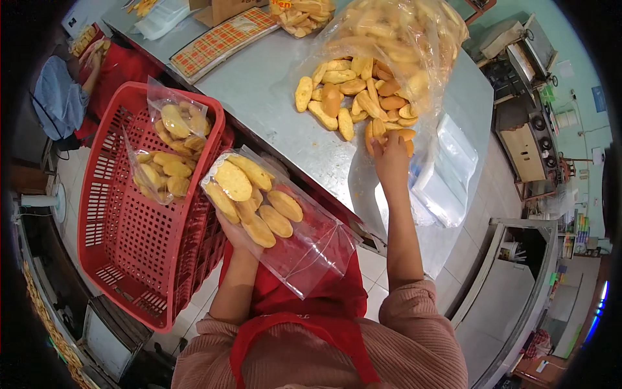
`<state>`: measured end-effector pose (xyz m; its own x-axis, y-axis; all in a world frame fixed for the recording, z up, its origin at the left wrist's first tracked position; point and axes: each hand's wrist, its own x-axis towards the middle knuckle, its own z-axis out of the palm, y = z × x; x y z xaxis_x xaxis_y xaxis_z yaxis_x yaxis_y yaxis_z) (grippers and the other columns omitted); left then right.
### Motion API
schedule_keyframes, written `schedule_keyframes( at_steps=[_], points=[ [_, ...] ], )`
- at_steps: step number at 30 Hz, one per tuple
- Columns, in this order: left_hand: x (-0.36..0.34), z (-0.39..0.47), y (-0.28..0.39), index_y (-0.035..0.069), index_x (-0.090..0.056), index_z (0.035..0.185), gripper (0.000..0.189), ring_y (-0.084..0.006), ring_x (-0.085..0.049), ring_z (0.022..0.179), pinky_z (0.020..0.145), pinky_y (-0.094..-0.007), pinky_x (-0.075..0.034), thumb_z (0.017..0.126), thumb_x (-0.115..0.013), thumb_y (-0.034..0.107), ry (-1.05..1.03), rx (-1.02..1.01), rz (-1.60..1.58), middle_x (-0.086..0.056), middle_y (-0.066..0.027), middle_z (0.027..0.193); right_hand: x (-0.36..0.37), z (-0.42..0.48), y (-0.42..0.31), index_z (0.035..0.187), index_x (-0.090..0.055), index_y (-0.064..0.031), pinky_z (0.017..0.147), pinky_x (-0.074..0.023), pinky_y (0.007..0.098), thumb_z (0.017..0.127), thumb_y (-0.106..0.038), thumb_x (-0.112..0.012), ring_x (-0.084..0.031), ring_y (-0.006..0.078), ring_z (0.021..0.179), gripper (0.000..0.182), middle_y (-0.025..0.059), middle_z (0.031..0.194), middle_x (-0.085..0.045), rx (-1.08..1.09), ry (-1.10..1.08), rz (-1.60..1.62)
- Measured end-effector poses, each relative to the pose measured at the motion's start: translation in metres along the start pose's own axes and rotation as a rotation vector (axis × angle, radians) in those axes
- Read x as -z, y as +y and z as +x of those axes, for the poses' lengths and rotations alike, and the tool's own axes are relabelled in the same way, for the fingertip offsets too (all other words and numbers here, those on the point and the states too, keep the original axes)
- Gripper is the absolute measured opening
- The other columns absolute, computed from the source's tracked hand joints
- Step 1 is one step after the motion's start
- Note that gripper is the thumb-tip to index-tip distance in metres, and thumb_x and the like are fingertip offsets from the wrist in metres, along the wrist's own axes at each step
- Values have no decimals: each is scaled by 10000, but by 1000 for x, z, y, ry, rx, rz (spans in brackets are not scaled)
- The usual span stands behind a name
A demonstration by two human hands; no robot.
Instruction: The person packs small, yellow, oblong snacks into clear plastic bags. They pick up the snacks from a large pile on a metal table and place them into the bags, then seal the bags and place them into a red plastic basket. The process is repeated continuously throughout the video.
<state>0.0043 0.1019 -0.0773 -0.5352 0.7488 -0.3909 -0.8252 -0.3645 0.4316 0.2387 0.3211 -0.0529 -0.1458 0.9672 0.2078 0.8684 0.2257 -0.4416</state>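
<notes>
My left hand (235, 232) supports a clear plastic bag (316, 250) from below and behind. Several oblong toasted bread pieces (276, 221) lie in the bag's left end, and its other end is slack. At the near edge of a loose pile of bread pieces (340, 90), my right hand (392, 158) has its fingers closed around a few pieces (406, 134). The pile spills onto the metal table (262, 92) from the mouth of a large clear plastic sack (413, 44) full of the same bread.
On my left, a red plastic basket (131, 243) holds two filled clear bags (165, 170). Empty plastic bags (449, 170) are stacked right of my right hand. Farther back are a checkered strip (223, 44) and another filled bag (303, 17). A co-worker (60, 97) is at the far left.
</notes>
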Motion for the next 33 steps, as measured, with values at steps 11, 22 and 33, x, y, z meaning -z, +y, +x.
schedule_keyframes(
  at_steps=[11,22,33],
  points=[
    [12,12,-8,135,-454,1360,477,-228,-534,1181,1032,-402,-441,1023,-393,467,-62,-138,88,-537,-46,1272,5,-29,11,1228,-614,48,837,-517,358,886,-199,-709,-640,244,940,433,175,1100,-639,-202,-8,535],
    [-2,11,-6,147,-453,1367,504,-220,-530,1203,1046,-392,-428,1020,-368,503,-7,-177,-44,-540,-39,1302,102,-166,-41,1336,-557,-1,771,-490,247,993,-139,-547,-591,101,842,371,63,1089,-666,-198,-876,826],
    [-7,-30,6,94,-394,1445,699,-302,-548,1219,1036,-448,-463,987,-326,618,-84,155,14,-536,-134,1360,39,-184,-133,1431,-436,-6,961,-474,437,931,-119,-621,-552,419,1137,545,245,1241,-588,576,-524,558]
  ],
)
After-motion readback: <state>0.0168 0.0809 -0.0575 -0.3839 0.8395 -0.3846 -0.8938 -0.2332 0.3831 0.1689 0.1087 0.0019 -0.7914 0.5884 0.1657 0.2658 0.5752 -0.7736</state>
